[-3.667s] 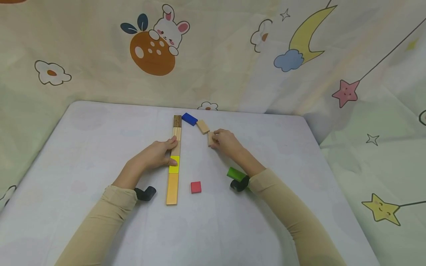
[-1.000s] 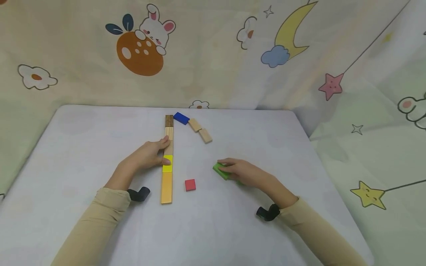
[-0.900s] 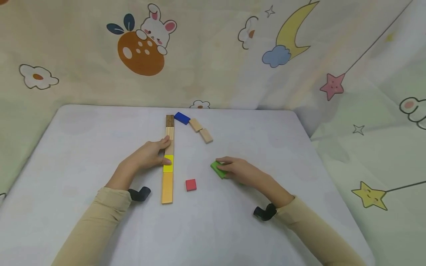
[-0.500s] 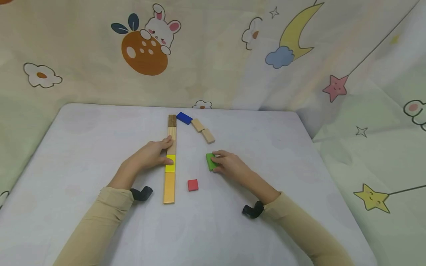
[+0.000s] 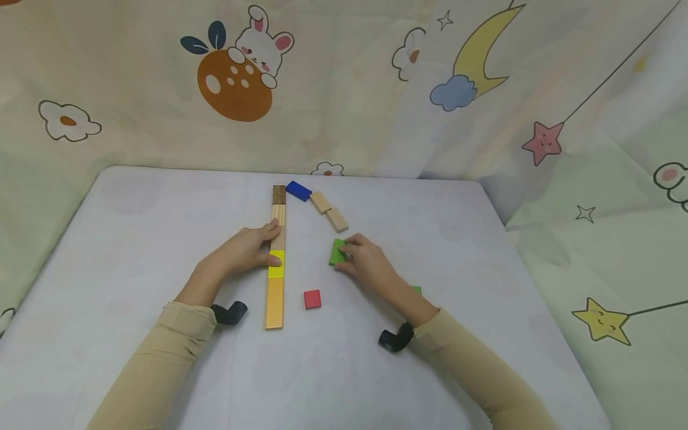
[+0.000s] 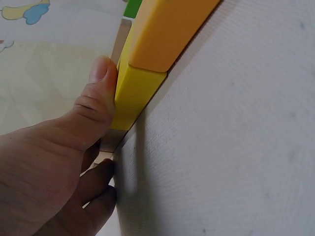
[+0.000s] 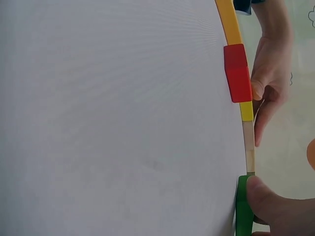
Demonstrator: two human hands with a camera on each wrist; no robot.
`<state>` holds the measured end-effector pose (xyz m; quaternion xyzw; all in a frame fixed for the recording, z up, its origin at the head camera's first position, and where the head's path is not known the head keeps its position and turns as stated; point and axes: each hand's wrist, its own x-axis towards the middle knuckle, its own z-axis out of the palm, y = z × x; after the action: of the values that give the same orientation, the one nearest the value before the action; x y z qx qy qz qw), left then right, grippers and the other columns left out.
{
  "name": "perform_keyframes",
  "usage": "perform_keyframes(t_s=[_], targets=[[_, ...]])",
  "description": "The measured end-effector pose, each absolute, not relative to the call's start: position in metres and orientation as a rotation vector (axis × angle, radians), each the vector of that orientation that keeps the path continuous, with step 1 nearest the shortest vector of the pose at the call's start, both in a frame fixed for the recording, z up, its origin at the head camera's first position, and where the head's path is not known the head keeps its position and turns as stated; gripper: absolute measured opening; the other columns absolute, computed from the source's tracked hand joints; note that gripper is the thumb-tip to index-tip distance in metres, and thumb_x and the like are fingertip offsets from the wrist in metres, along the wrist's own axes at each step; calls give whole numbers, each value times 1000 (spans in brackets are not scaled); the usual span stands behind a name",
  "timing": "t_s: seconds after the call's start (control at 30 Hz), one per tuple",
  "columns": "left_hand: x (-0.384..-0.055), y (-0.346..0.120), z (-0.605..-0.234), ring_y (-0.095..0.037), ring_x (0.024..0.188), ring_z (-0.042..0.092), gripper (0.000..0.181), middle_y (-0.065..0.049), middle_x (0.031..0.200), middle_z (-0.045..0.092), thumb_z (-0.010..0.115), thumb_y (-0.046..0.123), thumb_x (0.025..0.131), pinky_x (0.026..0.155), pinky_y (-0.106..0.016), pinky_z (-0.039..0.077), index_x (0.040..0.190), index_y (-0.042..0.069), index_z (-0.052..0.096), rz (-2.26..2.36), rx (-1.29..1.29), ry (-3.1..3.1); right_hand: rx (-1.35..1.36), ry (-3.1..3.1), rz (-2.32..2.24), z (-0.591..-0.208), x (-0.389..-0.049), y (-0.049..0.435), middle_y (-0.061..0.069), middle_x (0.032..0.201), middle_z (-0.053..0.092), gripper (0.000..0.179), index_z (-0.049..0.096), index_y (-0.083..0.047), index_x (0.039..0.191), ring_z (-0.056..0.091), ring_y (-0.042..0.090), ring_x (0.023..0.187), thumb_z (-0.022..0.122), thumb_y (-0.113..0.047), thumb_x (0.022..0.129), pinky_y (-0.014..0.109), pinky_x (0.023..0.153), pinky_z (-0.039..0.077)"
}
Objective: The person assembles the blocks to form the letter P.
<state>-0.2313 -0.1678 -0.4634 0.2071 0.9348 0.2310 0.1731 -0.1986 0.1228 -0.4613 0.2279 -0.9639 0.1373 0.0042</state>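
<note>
My left hand (image 5: 244,249) rests along a straight row of blocks, its thumb on the yellow block (image 5: 275,270) and its index fingertip on a plain wood block (image 5: 278,240). Close up in the left wrist view, the thumb (image 6: 101,93) lies against the yellow block's side. My right hand (image 5: 371,263) pinches a green block (image 5: 335,253) between thumb and fingers, just nearer to me than a slanted plain wood block (image 5: 337,220). In the right wrist view the thumb presses on the green block (image 7: 243,211).
The row ends in an orange block (image 5: 274,304) near me and a dark brown block (image 5: 279,194) far off. From there a blue block (image 5: 298,191) and another plain block (image 5: 321,203) curve right. A red block (image 5: 312,299) lies alone; another green piece (image 5: 417,290) shows behind the right forearm.
My right hand has let go of the outer plain block, now slanted, and taken a green block from the right. It has carried that block left and farther from me. The left hand stays put.
</note>
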Motion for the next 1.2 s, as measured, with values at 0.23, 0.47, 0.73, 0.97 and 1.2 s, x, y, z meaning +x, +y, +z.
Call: perform_keyframes(t_s=[0.23,0.47,0.73,0.97,1.2], targets=[[-230,-167,-462,-31,144,24,93,-8,158,19,74,45,78,115,-47,28,149,9,27,660,573,2646,551,-3043,434,-463,-201,116,5,113,59,49,68,-10,116,59,13,92,74,-41,79,24,80,55],[-230,-166,-464,-31,144,24,93,-8,158,18,74,45,77,115,-47,28,149,9,26,661,561,2650,394,-3062,454,-468,-202,112,5,111,57,58,66,-9,120,58,13,86,72,-49,79,24,76,55],[-231,-167,-465,-31,144,25,95,-7,158,18,74,48,76,115,-47,28,150,11,26,653,548,2655,357,-3034,486,-469,-206,113,7,116,59,56,67,-8,116,61,17,93,74,-48,77,30,82,56],[-231,-166,-466,-32,144,25,95,-7,159,18,73,49,76,115,-48,28,150,12,26,654,547,2653,340,-3058,469,-468,-205,112,8,119,61,57,66,-8,118,62,20,102,72,-49,79,35,88,54],[-231,-167,-465,-32,144,25,93,-8,158,18,73,46,78,115,-48,28,149,9,27,651,569,2655,327,-3095,450,-466,-203,110,10,124,59,54,64,-9,124,62,21,106,72,-43,82,36,92,54]])
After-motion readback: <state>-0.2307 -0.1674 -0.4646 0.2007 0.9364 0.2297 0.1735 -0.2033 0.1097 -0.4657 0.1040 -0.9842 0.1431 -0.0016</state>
